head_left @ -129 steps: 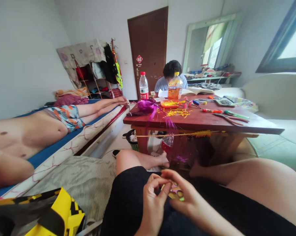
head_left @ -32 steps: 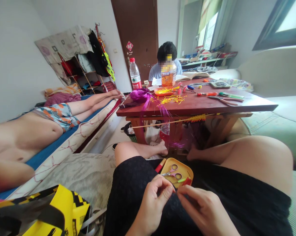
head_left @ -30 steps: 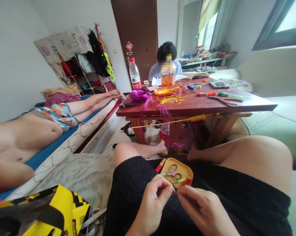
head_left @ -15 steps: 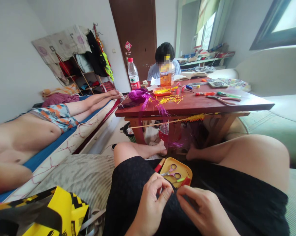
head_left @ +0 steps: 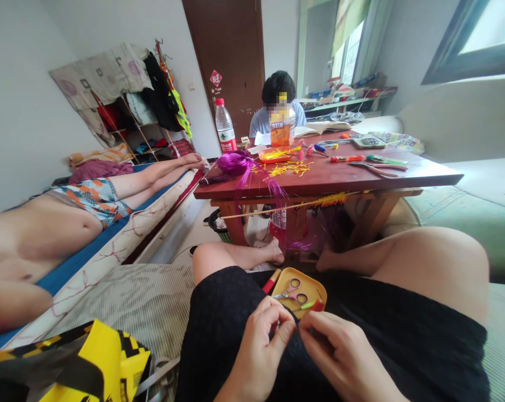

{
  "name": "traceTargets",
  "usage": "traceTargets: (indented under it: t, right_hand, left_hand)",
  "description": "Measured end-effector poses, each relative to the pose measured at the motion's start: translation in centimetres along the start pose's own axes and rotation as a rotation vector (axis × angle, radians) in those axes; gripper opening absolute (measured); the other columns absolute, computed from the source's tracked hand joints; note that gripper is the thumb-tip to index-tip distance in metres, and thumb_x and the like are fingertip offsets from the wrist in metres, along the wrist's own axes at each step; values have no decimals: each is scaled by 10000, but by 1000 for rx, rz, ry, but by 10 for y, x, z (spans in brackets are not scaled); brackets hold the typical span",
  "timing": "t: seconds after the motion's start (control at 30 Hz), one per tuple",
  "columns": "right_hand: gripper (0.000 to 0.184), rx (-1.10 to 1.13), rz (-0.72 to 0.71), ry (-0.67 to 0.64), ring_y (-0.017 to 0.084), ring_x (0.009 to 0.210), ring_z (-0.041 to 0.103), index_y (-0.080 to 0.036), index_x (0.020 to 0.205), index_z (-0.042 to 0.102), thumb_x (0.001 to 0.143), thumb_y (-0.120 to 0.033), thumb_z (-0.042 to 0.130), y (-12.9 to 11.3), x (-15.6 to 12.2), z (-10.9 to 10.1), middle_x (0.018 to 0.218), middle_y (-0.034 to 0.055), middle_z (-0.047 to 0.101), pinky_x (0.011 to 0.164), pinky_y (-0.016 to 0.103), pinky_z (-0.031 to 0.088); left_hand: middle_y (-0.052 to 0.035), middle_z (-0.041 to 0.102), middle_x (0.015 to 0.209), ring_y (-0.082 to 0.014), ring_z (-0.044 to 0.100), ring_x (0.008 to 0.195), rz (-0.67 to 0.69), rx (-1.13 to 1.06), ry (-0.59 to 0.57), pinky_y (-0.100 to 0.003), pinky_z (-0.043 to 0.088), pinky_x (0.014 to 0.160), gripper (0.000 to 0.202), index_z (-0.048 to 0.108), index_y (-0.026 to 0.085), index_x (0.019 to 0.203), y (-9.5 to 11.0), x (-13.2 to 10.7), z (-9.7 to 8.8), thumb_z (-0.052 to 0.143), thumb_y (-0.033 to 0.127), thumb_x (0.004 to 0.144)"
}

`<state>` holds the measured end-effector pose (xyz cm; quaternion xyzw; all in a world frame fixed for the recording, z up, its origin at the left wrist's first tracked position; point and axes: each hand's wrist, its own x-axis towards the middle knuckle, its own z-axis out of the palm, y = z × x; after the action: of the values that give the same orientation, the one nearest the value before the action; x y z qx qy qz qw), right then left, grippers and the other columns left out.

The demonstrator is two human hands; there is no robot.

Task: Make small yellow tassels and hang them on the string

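My left hand (head_left: 266, 341) is closed in a pinch, thumb against forefinger, above the black cloth (head_left: 227, 318) over my lap. Close to its right, my right hand (head_left: 344, 349) pinches too, and the fingertips of both nearly meet. Whatever lies between them is too small or hidden to make out. Just beyond the fingers sits a yellow tray (head_left: 318, 279) holding scissors (head_left: 295, 290) with pinkish handles, a green-tipped item and a red piece (head_left: 318, 305). A red stick-like object (head_left: 271, 282) leans at the tray's left edge.
Ahead stands a red-brown table (head_left: 340, 173) with purple strands (head_left: 236, 163), yellow pieces (head_left: 292, 167), pliers (head_left: 374, 169), a water bottle (head_left: 224, 128) and an orange drink bottle (head_left: 281, 129). Behind it sits a person (head_left: 258, 118). Another person (head_left: 63, 218) lies on the left; a yellow-black bag (head_left: 105, 357) is near me.
My right hand has shifted slightly left, bringing its fingertips closer to my left hand's. The whole view has moved a little; the tray and table things stay in place.
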<state>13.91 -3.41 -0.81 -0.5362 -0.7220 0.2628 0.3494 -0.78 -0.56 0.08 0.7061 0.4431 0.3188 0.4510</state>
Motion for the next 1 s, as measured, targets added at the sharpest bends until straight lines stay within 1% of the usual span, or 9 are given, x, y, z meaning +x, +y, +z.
traceTargets:
  t: [0.13,0.3,0.8,1.0]
  right_hand:
    - [232,8,-20,28,117,508,483,-199,646,495,853,-238,399,0,0,0,582,-9,523,490,198,369]
    - [206,13,-38,38,117,510,492,-197,665,501,848,-217,407,0,0,0,589,-8,534,489,194,374]
    - [206,14,-28,25,112,507,494,-195,650,505,839,-206,422,0,2,0,585,-11,541,492,187,377]
    - [208,13,-25,40,114,507,492,-194,655,511,842,-208,420,-1,1,0,583,-10,541,492,192,381]
  left_hand:
    - [-3,455,723,-139,451,699,-11,-80,-1,-243,358,669,276,490,166,672,-2,1,-1,438,359,862]
    - [2,445,709,-139,433,692,-34,-137,-13,-245,351,670,275,473,169,663,-4,2,-2,438,359,859]
    - [2,440,707,-140,431,690,-34,-140,-29,-240,352,666,279,475,169,665,-5,2,-1,443,372,854]
    - [2,445,707,-138,430,687,-39,-139,-19,-235,350,666,283,476,170,666,-4,2,-1,438,377,855]
